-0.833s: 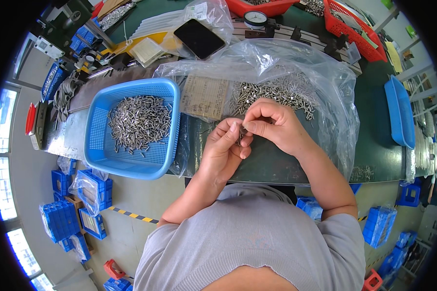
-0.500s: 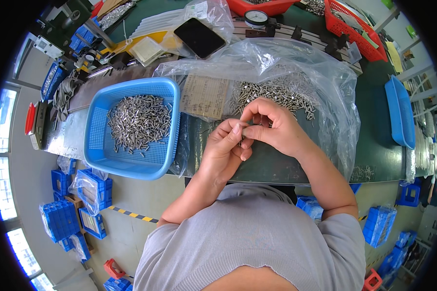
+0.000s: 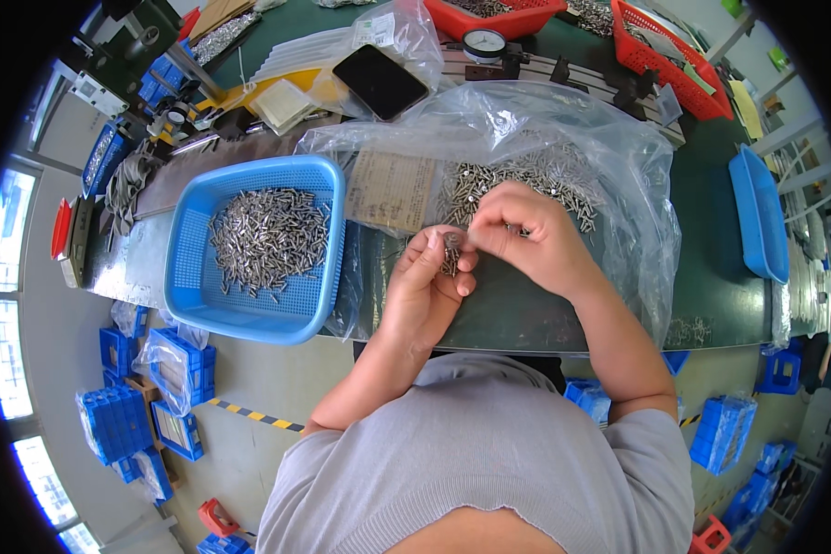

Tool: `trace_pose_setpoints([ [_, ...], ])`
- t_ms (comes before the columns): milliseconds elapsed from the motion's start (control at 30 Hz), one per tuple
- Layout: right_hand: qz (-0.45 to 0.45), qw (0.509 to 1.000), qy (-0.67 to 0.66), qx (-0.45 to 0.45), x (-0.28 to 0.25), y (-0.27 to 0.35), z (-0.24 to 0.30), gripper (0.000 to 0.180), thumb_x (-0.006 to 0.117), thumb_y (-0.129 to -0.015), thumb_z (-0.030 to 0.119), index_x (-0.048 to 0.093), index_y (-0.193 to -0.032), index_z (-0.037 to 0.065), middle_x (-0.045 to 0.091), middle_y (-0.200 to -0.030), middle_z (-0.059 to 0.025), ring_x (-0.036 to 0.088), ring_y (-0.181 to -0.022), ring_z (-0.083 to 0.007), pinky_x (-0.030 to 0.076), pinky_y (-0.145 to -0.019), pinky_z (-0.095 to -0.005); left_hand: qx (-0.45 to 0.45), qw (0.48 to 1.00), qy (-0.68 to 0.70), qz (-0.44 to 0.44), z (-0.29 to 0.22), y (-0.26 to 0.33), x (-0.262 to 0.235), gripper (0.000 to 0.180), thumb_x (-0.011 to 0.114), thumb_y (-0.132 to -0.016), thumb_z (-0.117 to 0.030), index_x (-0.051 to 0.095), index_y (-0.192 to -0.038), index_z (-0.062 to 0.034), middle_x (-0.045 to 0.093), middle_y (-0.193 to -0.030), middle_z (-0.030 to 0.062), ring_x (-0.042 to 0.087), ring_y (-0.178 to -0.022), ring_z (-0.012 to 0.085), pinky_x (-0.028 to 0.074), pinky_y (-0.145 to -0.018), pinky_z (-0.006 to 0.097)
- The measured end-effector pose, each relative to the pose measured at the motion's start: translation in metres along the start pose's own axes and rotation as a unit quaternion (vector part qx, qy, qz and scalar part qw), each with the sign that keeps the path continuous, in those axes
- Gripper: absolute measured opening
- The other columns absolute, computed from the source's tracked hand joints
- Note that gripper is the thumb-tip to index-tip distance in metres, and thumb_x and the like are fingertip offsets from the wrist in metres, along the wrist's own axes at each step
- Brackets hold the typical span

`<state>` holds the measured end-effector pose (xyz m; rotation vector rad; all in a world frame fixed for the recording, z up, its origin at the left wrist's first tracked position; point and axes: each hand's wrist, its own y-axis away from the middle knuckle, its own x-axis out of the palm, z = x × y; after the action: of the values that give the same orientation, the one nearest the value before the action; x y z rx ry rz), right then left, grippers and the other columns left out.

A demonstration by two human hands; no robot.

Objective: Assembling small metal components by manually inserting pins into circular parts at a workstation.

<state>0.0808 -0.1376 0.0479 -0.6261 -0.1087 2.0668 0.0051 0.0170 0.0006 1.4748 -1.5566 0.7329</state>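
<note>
Several small metal pins (image 3: 451,259) lie in the curled fingers of my left hand (image 3: 417,284), above the table's front part. Just to its right, my right hand (image 3: 537,238) has thumb and forefinger pinched together; whatever may be between the tips is too small to make out. Behind both hands a clear plastic bag (image 3: 639,208) lies spread, with a heap of shiny metal pins (image 3: 517,183) in and at its mouth. A brown written card (image 3: 392,189) lies by the heap. To the left stands a blue plastic basket (image 3: 249,325) holding many similar pins (image 3: 270,238).
A black phone (image 3: 379,81) rests on plastic behind the card. A dial gauge (image 3: 484,43) sits on a metal rail fixture at the back. Red baskets (image 3: 671,69) stand at the far side, and a blue tray (image 3: 758,217) at the right edge of the green table (image 3: 720,305).
My right hand has drawn slightly up and right, away from my left fingertips. The pins in my left hand now show more plainly. The whole view has shifted a little.
</note>
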Motion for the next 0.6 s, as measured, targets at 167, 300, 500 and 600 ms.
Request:
trace_pose_setpoints([
  [167, -0.073, 0.956, 0.273, -0.073, 0.002, 0.000, -0.024, 0.012, 0.070, -0.070, 0.010, 0.064, -0.081, 0.009, 0.059, -0.083, -0.0039, 0.056, -0.082, -0.0231, 0.047, -0.070, -0.0346, 0.007, 1.000, 0.025, 0.008, -0.003, 0.001, 0.002, 0.020, 0.048, -0.095, -0.021, 0.053, -0.102, -0.0035, 0.054, -0.097, 0.0082, 0.049, -0.080, 0.0145, 0.042, -0.063, 0.025],
  [300, -0.026, 0.947, 0.309, -0.083, 0.005, -0.001, -0.022, 0.015, 0.071, -0.067, 0.011, 0.064, -0.081, 0.010, 0.056, -0.084, -0.0028, 0.054, -0.087, -0.0231, 0.046, -0.074, -0.0357, 0.003, 0.999, 0.030, 0.013, -0.003, 0.001, 0.000, 0.020, 0.049, -0.095, -0.021, 0.052, -0.103, -0.0035, 0.054, -0.097, 0.0082, 0.049, -0.080, 0.0148, 0.041, -0.063, 0.026],
  [500, -0.001, 0.926, 0.365, -0.095, 0.011, 0.001, -0.020, 0.013, 0.072, -0.065, 0.011, 0.065, -0.076, 0.012, 0.054, -0.085, -0.0014, 0.052, -0.087, -0.0229, 0.043, -0.074, -0.0367, -0.001, 0.999, 0.038, 0.021, -0.003, 0.001, 0.000, 0.020, 0.048, -0.095, -0.021, 0.051, -0.105, -0.0031, 0.054, -0.097, 0.0079, 0.048, -0.080, 0.0146, 0.040, -0.062, 0.025],
  [600, 0.008, 0.919, 0.378, -0.115, 0.009, 0.002, -0.017, 0.012, 0.071, -0.064, 0.011, 0.065, -0.074, 0.011, 0.054, -0.083, -0.0016, 0.052, -0.086, -0.0221, 0.043, -0.073, -0.0362, -0.001, 0.999, 0.037, 0.019, -0.004, 0.001, 0.000, 0.020, 0.048, -0.095, -0.021, 0.052, -0.104, -0.0030, 0.054, -0.096, 0.0078, 0.048, -0.079, 0.0146, 0.040, -0.062, 0.025],
])
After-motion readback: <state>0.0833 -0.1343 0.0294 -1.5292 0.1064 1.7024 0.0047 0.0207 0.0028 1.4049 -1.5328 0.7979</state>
